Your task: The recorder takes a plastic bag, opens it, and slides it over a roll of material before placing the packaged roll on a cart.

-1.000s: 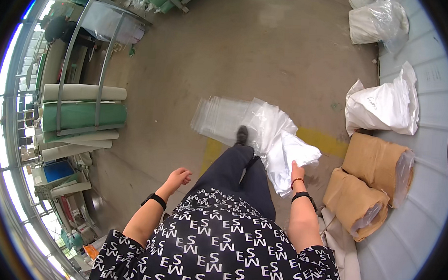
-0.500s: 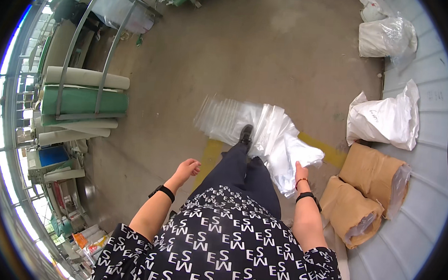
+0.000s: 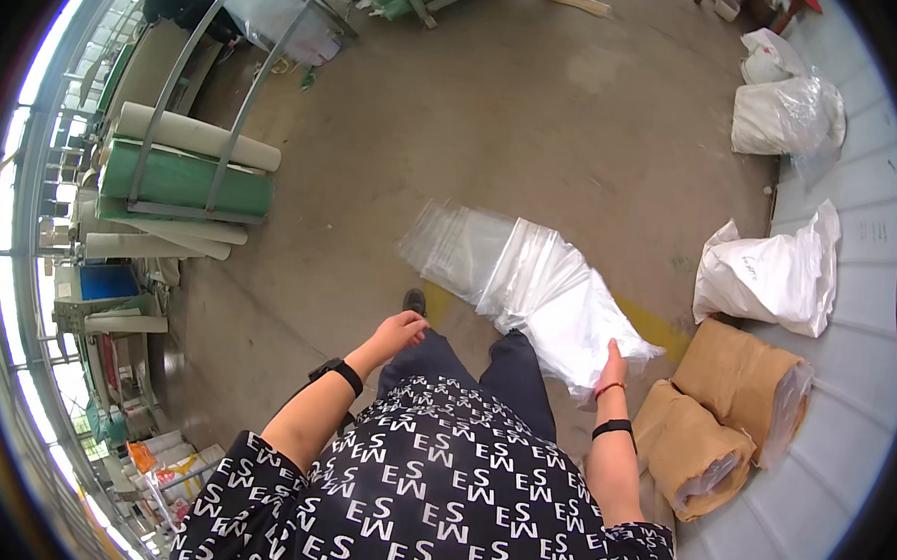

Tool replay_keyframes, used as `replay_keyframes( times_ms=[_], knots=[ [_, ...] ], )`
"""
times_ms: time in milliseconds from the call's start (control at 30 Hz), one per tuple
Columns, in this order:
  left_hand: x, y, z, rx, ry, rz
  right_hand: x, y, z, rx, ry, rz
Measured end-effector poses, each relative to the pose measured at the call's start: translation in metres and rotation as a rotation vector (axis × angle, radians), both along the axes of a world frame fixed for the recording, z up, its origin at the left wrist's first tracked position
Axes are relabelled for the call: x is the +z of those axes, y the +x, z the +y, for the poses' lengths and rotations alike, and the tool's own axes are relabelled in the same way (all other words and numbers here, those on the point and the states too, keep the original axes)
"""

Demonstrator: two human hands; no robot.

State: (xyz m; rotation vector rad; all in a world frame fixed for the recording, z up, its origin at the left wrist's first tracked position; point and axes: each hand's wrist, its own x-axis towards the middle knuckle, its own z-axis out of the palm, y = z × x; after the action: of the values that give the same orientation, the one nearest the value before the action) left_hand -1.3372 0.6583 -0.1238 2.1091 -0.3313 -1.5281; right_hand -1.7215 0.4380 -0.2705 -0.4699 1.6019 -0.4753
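A long, floppy stack of clear plastic bags or sheets stretches from my right hand toward the far left, in front of my legs. That hand is closed on its near right end, with the thumb on top and the other fingers hidden beneath. The near part looks white and thick; the far part is thin and see-through. My left hand hangs over my left leg, apart from the plastic. Its fingers are loosely bent, and nothing shows in them.
Brown paper sacks lie close on my right, with a white sack beyond them along the grey wall. At left, a metal-framed rack holds green and white rolls. A person in dark clothes is at the far left.
My left foot now shows forward and my right leg has dropped back. The plastic swings slightly right in my right hand. My left hand has moved a little right, its fingers looser.
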Motion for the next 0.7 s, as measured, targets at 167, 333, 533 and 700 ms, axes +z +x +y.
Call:
replay_keyframes(
  times_ms=[167, 333, 533, 700],
  knots=[
    [-0.007, -0.008, 0.021, 0.046, -0.101, 0.082, 0.11, 0.069, -0.024, -0.076, -0.022, -0.575],
    [-0.029, 0.005, 0.093, 0.062, -0.034, 0.125, 0.242, 0.147, -0.027, 0.023, -0.378, -0.62],
    [-0.021, 0.066, 0.158, 0.082, -0.107, -0.015, 0.427, 0.223, -0.031, 0.068, -1.559, -0.325],
    [0.051, 0.129, 0.16, 0.239, -0.441, -0.053, 0.555, 0.361, -0.054, 0.606, -1.951, -0.335]
  ],
)
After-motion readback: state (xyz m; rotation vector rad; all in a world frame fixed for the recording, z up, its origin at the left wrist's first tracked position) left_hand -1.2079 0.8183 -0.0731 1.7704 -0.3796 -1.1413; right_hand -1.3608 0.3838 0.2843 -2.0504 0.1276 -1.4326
